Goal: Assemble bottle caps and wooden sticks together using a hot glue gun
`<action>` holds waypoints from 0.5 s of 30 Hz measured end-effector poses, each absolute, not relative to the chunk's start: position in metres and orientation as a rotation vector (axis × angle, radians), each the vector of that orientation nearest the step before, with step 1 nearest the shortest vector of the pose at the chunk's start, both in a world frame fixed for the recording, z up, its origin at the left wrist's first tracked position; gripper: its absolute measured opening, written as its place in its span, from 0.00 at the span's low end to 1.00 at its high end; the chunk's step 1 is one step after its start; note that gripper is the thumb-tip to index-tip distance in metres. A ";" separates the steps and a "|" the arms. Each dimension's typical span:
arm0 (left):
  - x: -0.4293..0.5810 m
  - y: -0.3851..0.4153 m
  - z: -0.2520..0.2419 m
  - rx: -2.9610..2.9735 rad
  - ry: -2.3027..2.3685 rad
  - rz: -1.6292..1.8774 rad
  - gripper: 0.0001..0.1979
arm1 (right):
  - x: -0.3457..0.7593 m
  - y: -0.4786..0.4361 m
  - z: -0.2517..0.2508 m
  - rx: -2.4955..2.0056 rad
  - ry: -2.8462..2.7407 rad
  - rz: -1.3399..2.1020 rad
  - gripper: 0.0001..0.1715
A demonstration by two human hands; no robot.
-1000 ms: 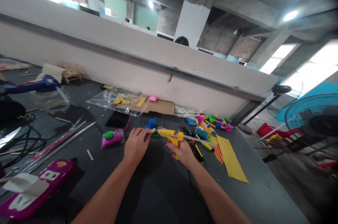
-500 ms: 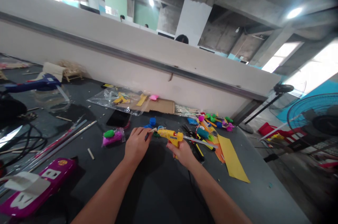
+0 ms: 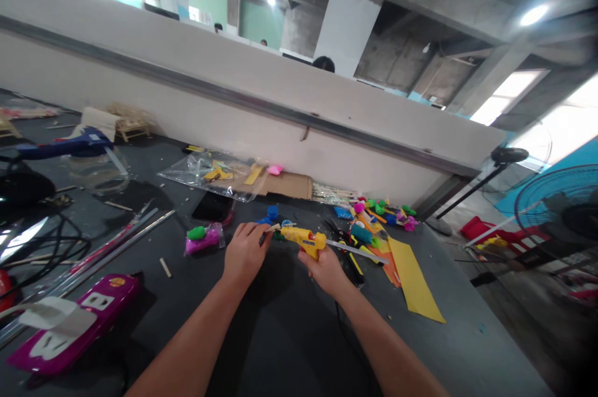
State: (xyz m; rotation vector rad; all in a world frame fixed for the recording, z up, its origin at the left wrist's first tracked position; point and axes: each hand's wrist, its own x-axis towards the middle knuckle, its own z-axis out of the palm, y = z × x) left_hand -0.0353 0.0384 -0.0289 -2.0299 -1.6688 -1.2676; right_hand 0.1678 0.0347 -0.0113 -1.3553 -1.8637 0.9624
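My right hand is wrapped round the grip of a yellow hot glue gun, whose nozzle points left. A long clear glue stick sticks out of its back end. Pinched in the fingers of my left hand is a small pale wooden stick, its end close to the nozzle; whether the two touch, I cannot tell. Something dark shows beside those fingertips, too small to name. Just behind the hands stands a small blue pot.
At left lie a purple power strip, a blue glue gun and long clear sticks. Clay packets, a phone and a plastic bag lie left of centre. Cutters, coloured clay and yellow sheet lie right; a fan stands beyond.
The view has shifted slightly. Both hands keep their holds, with the wooden stick still close to the glue gun's nozzle.
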 end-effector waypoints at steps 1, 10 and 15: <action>-0.035 0.038 -0.028 -2.029 -1.664 -1.275 0.09 | 0.168 0.035 -0.011 -1.347 -1.885 0.943 0.14; -0.035 0.039 -0.030 -2.022 -1.666 -1.276 0.10 | 0.171 0.036 -0.011 -1.300 -1.946 0.835 0.14; -0.034 0.040 -0.032 -2.022 -1.694 -1.284 0.11 | 0.171 0.036 -0.010 -1.285 -1.926 0.846 0.14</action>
